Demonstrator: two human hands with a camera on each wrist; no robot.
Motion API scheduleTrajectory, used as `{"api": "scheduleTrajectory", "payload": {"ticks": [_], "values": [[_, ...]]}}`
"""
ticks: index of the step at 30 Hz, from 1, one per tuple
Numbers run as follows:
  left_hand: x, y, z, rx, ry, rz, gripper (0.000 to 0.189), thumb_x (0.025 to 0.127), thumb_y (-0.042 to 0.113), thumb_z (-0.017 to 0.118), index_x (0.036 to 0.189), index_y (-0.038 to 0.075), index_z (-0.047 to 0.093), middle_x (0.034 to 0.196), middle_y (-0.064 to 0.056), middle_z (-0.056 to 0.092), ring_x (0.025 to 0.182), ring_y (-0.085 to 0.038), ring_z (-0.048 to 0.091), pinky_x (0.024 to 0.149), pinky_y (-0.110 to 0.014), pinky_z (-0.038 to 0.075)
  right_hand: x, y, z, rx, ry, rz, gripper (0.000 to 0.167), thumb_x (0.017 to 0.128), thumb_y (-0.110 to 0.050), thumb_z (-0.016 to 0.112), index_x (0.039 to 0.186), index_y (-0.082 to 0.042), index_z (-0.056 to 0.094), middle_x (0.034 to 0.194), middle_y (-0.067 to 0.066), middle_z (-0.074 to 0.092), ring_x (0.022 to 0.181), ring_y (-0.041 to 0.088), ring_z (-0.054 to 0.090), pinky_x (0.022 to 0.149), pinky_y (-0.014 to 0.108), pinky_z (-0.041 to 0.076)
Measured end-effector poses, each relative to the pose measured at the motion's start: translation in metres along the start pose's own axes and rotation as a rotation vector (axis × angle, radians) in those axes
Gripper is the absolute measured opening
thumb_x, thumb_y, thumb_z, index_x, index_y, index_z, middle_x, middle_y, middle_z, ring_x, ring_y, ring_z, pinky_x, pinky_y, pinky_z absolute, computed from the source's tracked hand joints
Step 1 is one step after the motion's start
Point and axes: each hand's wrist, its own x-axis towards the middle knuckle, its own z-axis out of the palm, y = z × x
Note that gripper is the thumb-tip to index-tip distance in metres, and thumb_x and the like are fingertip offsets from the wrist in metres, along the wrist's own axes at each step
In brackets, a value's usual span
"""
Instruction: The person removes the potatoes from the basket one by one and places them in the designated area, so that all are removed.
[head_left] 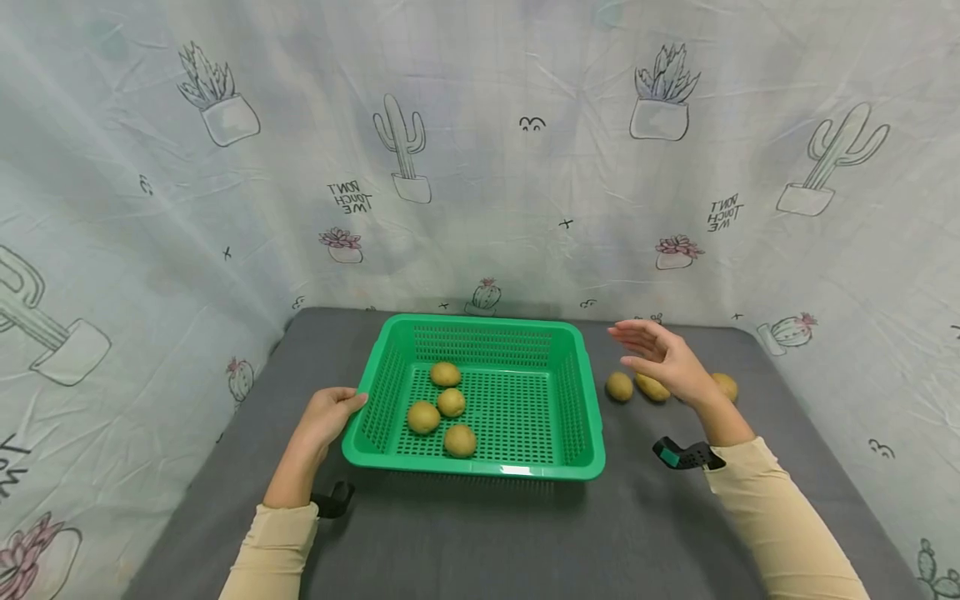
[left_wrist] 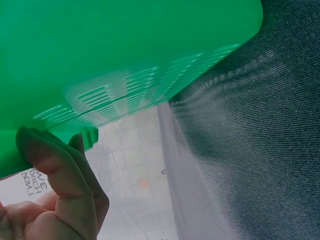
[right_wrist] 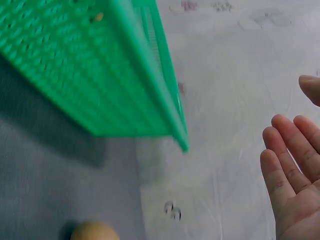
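Note:
A green plastic basket (head_left: 517, 472) with slotted walls sits on the dark grey cloth, holding several potatoes (head_left: 460, 440) in its left half. My left hand (head_left: 324, 417) grips the basket's left rim; in the left wrist view its curled fingers (left_wrist: 60, 170) are under that rim. Beyond the basket's right side, my right hand (head_left: 671, 362) is raised in the air, fingers extended and thumb apart, holding nothing. Just below and beside it lie loose potatoes (head_left: 619, 386), partly hidden by the hand and wrist. The right wrist view shows the open palm (right_wrist: 295, 200) apart from the basket.
The grey-covered table (head_left: 465, 542) reaches to a pale curtain (head_left: 480, 167) printed with cacti, which hangs behind and along both sides. Another loose potato (head_left: 725, 385) lies right of my right wrist. Dark straps (head_left: 686, 454) are on both wrists.

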Motion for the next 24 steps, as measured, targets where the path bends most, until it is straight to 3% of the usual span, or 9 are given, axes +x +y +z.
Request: {"api": "scheduleTrajectory", "payload": {"ticks": [6,11,16,18,22,24], "values": [[0.000,0.001,0.000,-0.008,0.002,0.005,0.057,0.100,0.023,0.046,0.141,-0.013,0.031,0.146,-0.032,0.030,0.135,-0.047,0.027,0.108,-0.059,0.030,0.024,-0.004,0.020,0.016,-0.035,0.014,0.048,0.092,0.003,0.057,0.136,0.010,0.039,0.137,0.025,0.047,0.124,0.010,0.051,0.100,0.021,0.044],[0.001,0.001,0.000,-0.006,0.006,0.008,0.056,0.100,0.023,0.046,0.141,-0.013,0.032,0.145,-0.032,0.031,0.134,-0.047,0.029,0.107,-0.059,0.030,0.049,-0.006,0.036,0.037,-0.062,0.024,0.048,0.093,0.000,0.057,0.136,0.008,0.039,0.137,0.027,0.045,0.125,0.016,0.050,0.104,0.032,0.042],[0.002,0.000,0.000,0.003,0.012,0.012,0.057,0.100,0.025,0.047,0.141,-0.012,0.033,0.145,-0.031,0.032,0.134,-0.047,0.029,0.107,-0.059,0.031,0.070,-0.008,0.055,0.081,-0.089,0.025,0.047,0.093,0.000,0.057,0.136,0.006,0.040,0.138,0.030,0.043,0.128,0.028,0.047,0.105,0.031,0.042],[0.003,-0.001,0.000,-0.001,0.014,0.017,0.057,0.100,0.025,0.047,0.141,-0.012,0.033,0.145,-0.031,0.032,0.134,-0.047,0.030,0.107,-0.058,0.031,0.078,-0.008,0.064,0.093,-0.100,0.028,0.048,0.092,0.000,0.058,0.136,0.007,0.040,0.137,0.031,0.043,0.128,0.033,0.046,0.105,0.036,0.042],[0.002,-0.001,0.000,-0.009,0.020,0.018,0.055,0.100,0.023,0.046,0.140,-0.012,0.034,0.144,-0.032,0.034,0.132,-0.046,0.034,0.106,-0.057,0.034,0.091,-0.007,0.083,0.102,-0.129,0.054,0.050,0.092,-0.001,0.059,0.136,0.009,0.039,0.137,0.031,0.044,0.127,0.039,0.044,0.106,0.048,0.039],[0.001,-0.001,0.001,-0.007,0.023,0.015,0.054,0.100,0.023,0.046,0.140,-0.012,0.035,0.142,-0.032,0.036,0.130,-0.046,0.036,0.104,-0.057,0.035,0.096,-0.005,0.091,0.110,-0.141,0.080,0.049,0.093,-0.002,0.059,0.136,0.008,0.039,0.137,0.031,0.044,0.127,0.041,0.044,0.104,0.047,0.042]]}}
